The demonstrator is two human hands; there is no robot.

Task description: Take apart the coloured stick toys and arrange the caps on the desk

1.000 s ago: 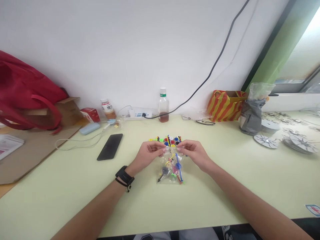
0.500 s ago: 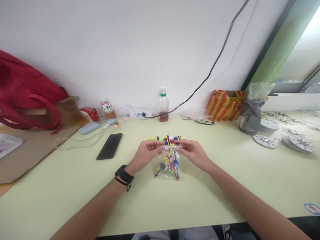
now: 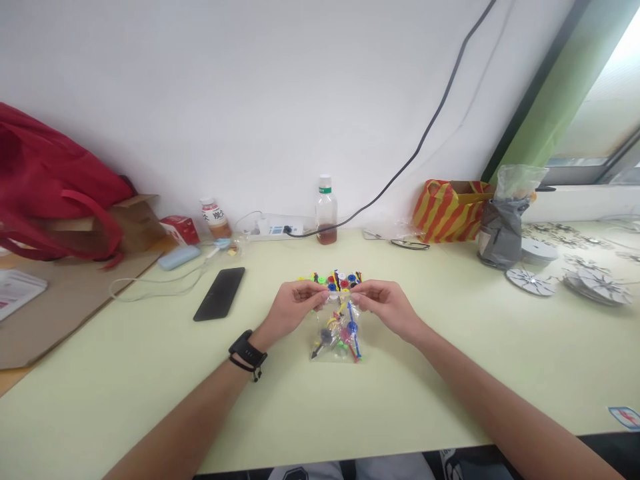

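Between my two hands hangs a clear plastic bag [image 3: 336, 350] with several small coloured plastic pieces inside, among them a blue arrow-shaped piece [image 3: 353, 328] and a dark one. My left hand [image 3: 296, 308] pinches the upper left corner of the bag between thumb and fingers; a black watch is on that wrist. The upper right corner is pinched by my right hand [image 3: 386, 308]. Just beyond the bag, a group of small coloured pieces [image 3: 341, 277] in red, blue, white, yellow and green lies on the table, partly hidden by my fingers.
A black phone [image 3: 219, 294] lies to the left. Along the wall stand a bottle [image 3: 327, 212], a power strip [image 3: 285, 229], a striped paper bag [image 3: 450, 212] and a grey bag [image 3: 501, 233]. Grey discs [image 3: 531, 282] lie at right; a red bag [image 3: 55, 167] is at far left.
My fingertips have shifted slightly at the bag's top edge, and the bag's lower end hangs a touch lower. Both hands stay in nearly the same place.
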